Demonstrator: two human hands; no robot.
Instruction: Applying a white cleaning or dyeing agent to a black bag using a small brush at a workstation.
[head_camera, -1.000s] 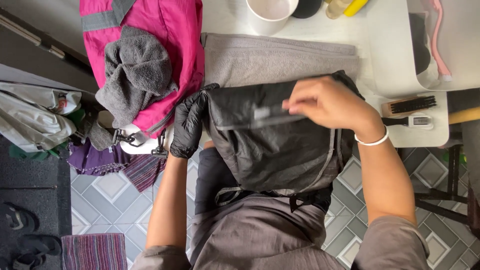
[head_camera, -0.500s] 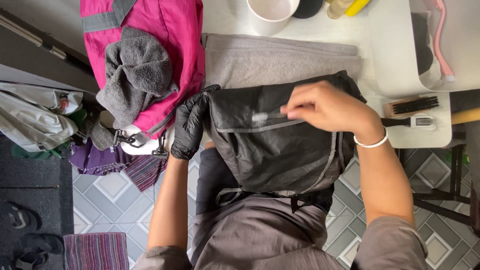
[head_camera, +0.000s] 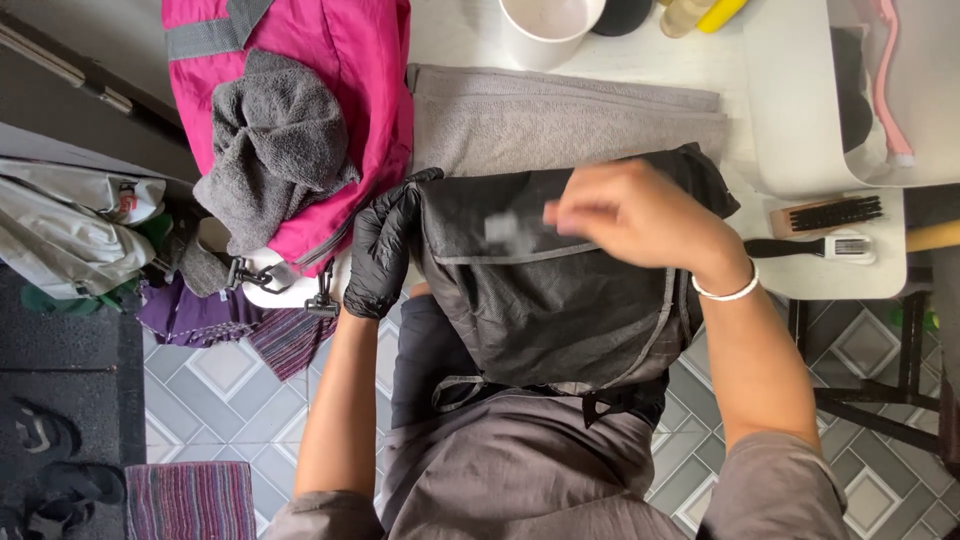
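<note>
At the far left we see grey and purple clothes (head_camera: 90, 250) heaped beside the white table (head_camera: 760, 100). On the table's left end lies a pink bag (head_camera: 370, 90) with a crumpled grey towel (head_camera: 270, 160) on top of it.

Next comes our left hand (head_camera: 382, 250), in a black glove, its fingers curled and pressed together around the left edge of the black bag (head_camera: 560, 300). That bag lies at the table's near edge, partly on a folded grey towel (head_camera: 560, 120) and hanging down toward our lap.

Our right hand (head_camera: 630, 215), bare with a white bracelet (head_camera: 728, 292), rests on the bag's upper part; it is blurred, its fingers bunched around a small pale object (head_camera: 503, 230) that we cannot identify.

To the right lie two brushes (head_camera: 825, 228), and a white cup (head_camera: 550, 25) stands above the folded towel.
</note>
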